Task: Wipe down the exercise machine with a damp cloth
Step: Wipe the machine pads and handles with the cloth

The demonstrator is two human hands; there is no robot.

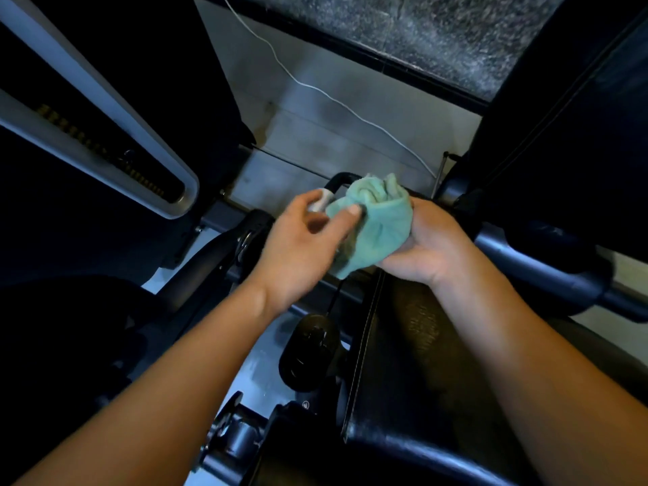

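Pale green and softly crumpled, the cloth (pixel 373 222) sat in the middle of the frame, bunched into folds at its top and hanging in a smoother flap toward its lower left corner. The right hand (pixel 426 245) formed the main grip: its palm cupped the cloth from beneath and to the right, fingers closed around the fabric and mostly hidden behind it. The left hand (pixel 308 247) reached in from the lower left, loosely curled, pinching the cloth's left edge between thumb and a finger; its other fingers were spread, and one fingertip lay against a small pale rounded knob (pixel 324 201) just beside the cloth.

Beneath and around both hands lay the exercise machine (pixel 245 236), mostly dark metal tubing with a dull sheen. A black curved handle (pixel 338 180) rose just behind the cloth. At the lower right stretched a black padded seat (pixel 420 363) of leather-like material with a pale stitched seam along its left edge. A glossy black oval pedal-like part (pixel 310 352) sat in the lower centre. In the upper left, a long grey rounded housing (pixel 105 128) framed a dark slot holding a row of small yellowish marks. The floor (pixel 315 128) behind was pale grey and smooth, crossed by a thin white cable (pixel 315 89), and a speckled dark mat (pixel 438 33) filled the upper right.
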